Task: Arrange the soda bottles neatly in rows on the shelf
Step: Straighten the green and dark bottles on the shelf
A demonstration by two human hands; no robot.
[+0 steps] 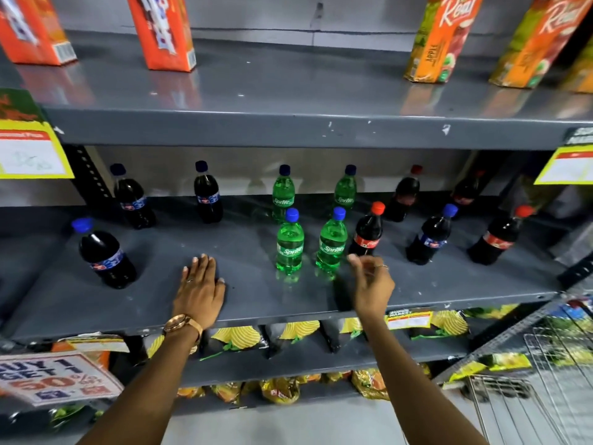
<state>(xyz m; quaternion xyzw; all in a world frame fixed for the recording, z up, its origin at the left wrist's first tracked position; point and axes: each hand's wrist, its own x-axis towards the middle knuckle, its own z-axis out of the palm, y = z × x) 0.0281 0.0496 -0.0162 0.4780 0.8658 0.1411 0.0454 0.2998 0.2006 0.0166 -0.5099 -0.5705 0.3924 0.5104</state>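
Soda bottles stand upright on the grey middle shelf (256,303). Several green Sprite bottles form a two-by-two block in the centre, the front pair being a left one (289,244) and a right one (332,242). Dark blue-capped cola bottles stand at front left (106,255), back left (133,199), back centre (208,194) and front right (431,236). Red-capped cola bottles stand at centre right (367,232), far right (497,239) and behind (406,195). My left hand (202,287) rests flat on the shelf. My right hand (372,284) hovers with relaxed fingers just before the centre-right red-capped bottle, holding nothing.
Juice cartons stand on the upper shelf, orange ones at left (163,30) and apple ones at right (439,40). Yellow price tags (29,152) hang on the shelf edges. Snack bags (237,337) fill the lower shelves. A wire basket (526,380) sits at lower right.
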